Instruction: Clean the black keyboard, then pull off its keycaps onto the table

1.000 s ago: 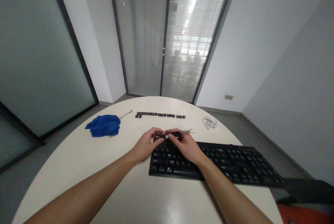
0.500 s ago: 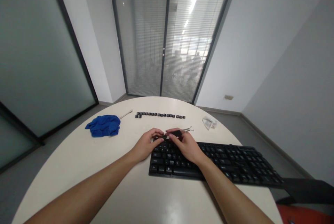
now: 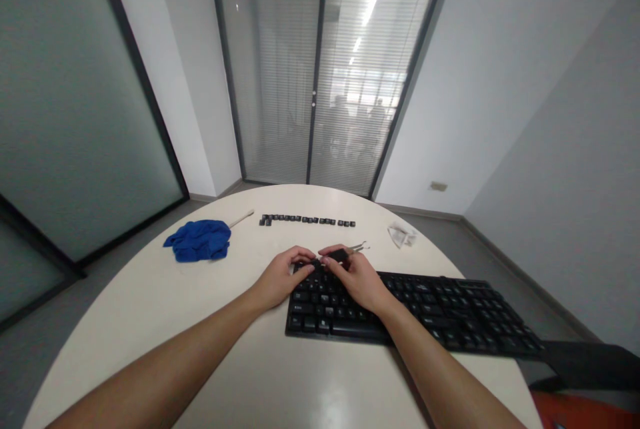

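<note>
A black keyboard lies at a slant across the right half of the table. Over its upper left corner my left hand is closed, thumb and fingertips pinching a small black keycap. My right hand grips a keycap puller by its black middle, with two thin wire prongs sticking out to the right. The puller's other end points at the keycap between the hands, and fingers partly cover it. Beyond the hands stands a row of loose keycaps, with two more in front of its left end.
A crumpled blue cloth lies at the left, with a pale-handled brush or swab beside it. Small clear plastic packets sit at the far right of the round white table. A red and black chair stands at lower right.
Both hands stay nearly in place. The keycap at my left fingertips and the puller have shifted slightly; the rest looks the same.
</note>
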Tool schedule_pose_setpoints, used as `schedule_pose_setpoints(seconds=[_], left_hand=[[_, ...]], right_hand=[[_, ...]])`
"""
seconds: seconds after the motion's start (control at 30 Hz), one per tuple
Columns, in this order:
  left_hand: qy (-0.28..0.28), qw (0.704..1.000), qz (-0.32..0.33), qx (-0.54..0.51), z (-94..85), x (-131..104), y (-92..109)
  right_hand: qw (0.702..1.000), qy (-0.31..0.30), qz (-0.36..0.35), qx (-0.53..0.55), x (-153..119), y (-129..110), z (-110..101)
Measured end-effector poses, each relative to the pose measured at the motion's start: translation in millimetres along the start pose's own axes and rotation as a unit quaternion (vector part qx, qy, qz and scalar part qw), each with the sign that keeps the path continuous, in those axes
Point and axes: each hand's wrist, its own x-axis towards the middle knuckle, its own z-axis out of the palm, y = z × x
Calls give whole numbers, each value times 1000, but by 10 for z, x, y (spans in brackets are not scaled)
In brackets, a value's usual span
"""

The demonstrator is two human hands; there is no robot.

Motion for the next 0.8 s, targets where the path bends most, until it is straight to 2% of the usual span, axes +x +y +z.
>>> schedule_pose_setpoints(seconds=[0.23, 0.5, 0.8], left_hand=[[9, 999, 33, 21, 12, -8, -63], [15, 992, 57, 110, -3, -42, 37], [8, 993, 62, 99, 4, -42, 36]], right_hand=[[1000, 0, -3, 20, 4, -22, 2], [1000, -2, 0, 18, 4, 18, 4], [1000, 6, 1, 6, 2, 9, 8]])
